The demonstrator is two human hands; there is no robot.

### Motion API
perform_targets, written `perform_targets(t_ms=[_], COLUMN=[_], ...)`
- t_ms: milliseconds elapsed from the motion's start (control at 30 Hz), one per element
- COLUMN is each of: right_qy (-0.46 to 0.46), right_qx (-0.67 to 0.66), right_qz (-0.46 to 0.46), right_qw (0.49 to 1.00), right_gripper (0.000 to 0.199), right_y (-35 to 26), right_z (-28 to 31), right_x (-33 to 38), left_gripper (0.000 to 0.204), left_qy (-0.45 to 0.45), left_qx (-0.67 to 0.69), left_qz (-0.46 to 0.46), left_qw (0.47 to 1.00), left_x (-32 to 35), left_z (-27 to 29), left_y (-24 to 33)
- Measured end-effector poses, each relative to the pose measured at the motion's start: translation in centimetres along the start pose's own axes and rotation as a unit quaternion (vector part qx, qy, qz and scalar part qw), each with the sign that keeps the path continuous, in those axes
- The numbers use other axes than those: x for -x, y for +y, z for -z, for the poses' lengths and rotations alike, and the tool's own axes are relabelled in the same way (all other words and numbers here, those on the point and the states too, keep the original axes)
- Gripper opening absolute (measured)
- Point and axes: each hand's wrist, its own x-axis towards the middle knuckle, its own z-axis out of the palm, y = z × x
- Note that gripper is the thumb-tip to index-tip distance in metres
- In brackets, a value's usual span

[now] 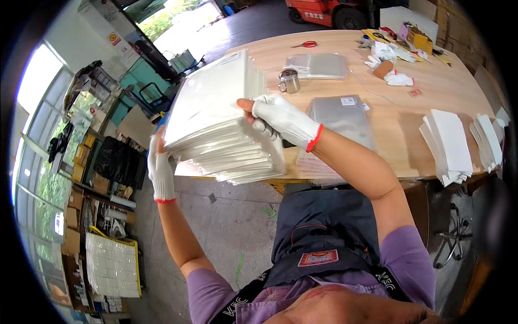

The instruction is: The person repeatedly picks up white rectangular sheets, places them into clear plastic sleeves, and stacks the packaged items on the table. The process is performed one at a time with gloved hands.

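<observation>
A thick stack of white sheets in clear plastic sleeves [208, 102] leans over the table's left front edge, its layered edges turned toward me. My left hand [163, 173], in a white knit glove with a red cuff, is closed on the stack's left near corner. My right hand [286, 117], gloved alike with bare fingertips showing, grips the right near corner, its thumb on the top sleeve. Some fingers of both hands are hidden. To the right of the stack lies a pile of clear plastic sleeves [340, 121], and behind it stands a metal mug [289, 81].
Farther back on the wooden table [388, 127] are another sleeve pile [318, 66] and red-handled scissors [306, 44]. White folded card stacks [447, 146] stand at the right; loose gloves [398, 79] lie at the back right. Shelving [91, 205] lines the left, and a red forklift [318, 12] is beyond.
</observation>
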Motion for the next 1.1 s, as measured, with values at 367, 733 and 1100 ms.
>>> perform_targets(t_ms=[367,733,1100], right_qy=[0.336,0.706,0.696], right_qx=[0.05,-0.114,-0.168], right_qz=[-0.1,-0.116,-0.041], right_qw=[0.935,0.69,0.697], right_gripper=[0.028,0.031,0.03], right_y=[14.4,14.0,11.1], right_z=[18.5,33.6,33.9], right_x=[22.2,42.2,39.7], left_gripper=[0.041,0.019,0.036], left_qy=[0.16,-0.337,-0.347], left_qx=[0.285,0.025,-0.147], left_qz=[0.177,-0.148,-0.247], left_qw=[0.928,0.93,0.893], left_x=[18.2,24.8,17.2], left_z=[-6.0,-23.6,-33.5], left_y=[-24.0,-12.4,-9.6])
